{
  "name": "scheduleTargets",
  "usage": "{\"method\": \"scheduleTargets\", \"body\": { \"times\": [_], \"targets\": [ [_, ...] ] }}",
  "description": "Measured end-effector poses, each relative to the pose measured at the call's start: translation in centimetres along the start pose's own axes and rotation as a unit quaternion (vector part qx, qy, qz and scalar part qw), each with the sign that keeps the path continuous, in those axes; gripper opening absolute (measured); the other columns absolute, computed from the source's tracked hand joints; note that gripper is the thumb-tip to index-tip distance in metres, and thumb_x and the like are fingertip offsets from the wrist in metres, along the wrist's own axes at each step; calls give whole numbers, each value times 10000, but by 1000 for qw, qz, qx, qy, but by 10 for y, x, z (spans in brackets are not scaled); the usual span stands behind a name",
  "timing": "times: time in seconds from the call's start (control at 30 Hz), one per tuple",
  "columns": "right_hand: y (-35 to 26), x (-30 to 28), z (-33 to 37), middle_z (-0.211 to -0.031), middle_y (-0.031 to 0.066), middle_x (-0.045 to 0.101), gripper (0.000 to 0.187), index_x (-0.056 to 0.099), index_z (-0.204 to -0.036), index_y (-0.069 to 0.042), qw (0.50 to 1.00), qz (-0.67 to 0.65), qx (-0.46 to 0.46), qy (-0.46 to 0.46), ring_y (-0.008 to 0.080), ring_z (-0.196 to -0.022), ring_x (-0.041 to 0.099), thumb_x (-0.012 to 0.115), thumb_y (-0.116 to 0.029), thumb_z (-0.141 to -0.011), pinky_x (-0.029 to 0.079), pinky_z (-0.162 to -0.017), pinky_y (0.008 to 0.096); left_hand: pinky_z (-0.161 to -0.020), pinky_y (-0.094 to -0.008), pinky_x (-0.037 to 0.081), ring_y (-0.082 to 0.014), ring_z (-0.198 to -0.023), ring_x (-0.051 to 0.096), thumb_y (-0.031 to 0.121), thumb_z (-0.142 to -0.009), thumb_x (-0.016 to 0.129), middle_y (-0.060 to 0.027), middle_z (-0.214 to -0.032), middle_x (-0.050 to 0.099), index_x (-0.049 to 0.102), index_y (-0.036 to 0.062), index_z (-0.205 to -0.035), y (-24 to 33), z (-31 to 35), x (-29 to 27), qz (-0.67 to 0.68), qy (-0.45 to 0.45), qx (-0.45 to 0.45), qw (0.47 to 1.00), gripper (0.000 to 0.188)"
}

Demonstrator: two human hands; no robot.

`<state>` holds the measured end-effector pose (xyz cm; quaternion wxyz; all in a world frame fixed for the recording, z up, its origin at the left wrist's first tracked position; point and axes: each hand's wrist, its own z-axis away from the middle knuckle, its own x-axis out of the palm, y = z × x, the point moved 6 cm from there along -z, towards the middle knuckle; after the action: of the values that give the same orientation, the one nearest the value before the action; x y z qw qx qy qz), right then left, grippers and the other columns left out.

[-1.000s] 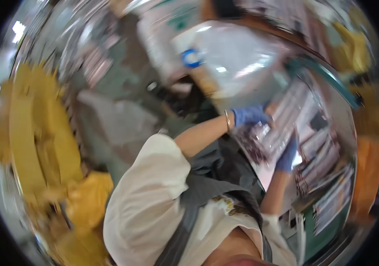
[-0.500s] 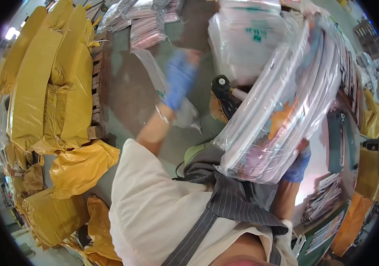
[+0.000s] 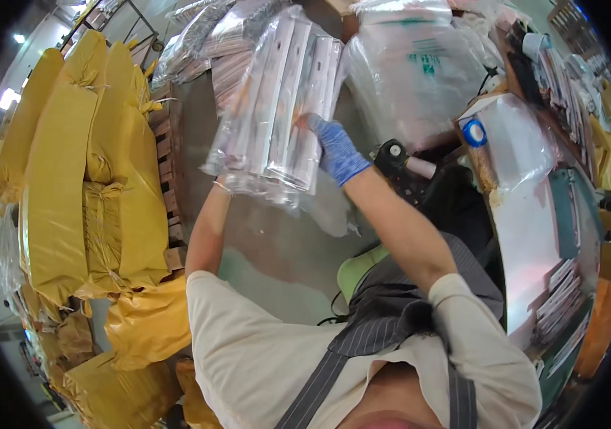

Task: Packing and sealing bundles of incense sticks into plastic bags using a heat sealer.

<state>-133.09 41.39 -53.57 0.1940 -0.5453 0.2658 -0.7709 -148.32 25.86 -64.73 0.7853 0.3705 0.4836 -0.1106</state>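
Note:
A clear plastic-wrapped bundle of long white and silvery strips is held up in front of me, tilted away to the upper right. My right hand, in a blue glove, grips its right side, with the thumb on top. The left forearm reaches under the bundle's near left edge. Its hand is hidden behind the bundle, so its fingers do not show. Below the bundle, a loose clear plastic bag hangs or lies over the grey floor.
Long yellow-wrapped packages stand on a wooden pallet at left. Wrapped bundles lie at the far side. A stack of clear plastic bags lies ahead right. A tape roll sits by a white worktable at right.
The bundle has moved from the right side to the left, over the floor. My right hand has come across with it, and the left hand has gone under it.

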Motion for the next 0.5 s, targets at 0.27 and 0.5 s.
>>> {"method": "scheduleTargets", "body": {
  "times": [0.27,0.5],
  "targets": [
    [11,3,23,-978,155,604,640,481,-1100,12,829,510,-230,28,213,-899,587,775,-242,-592,463,-804,316,-942,-314,390,-213,-1077,481,185,-885,445,-148,-1169,492,350,36,-1298,52,62,29,-228,-210,206,928,449],
    [22,-10,30,-905,194,585,636,478,-1081,-7,767,533,-356,31,313,-839,588,767,-299,-596,467,-769,354,-1020,-361,309,-241,-1190,382,341,-906,398,-111,-1305,402,331,74,-1322,-55,40,18,401,-160,79,898,499]
  ]
}}
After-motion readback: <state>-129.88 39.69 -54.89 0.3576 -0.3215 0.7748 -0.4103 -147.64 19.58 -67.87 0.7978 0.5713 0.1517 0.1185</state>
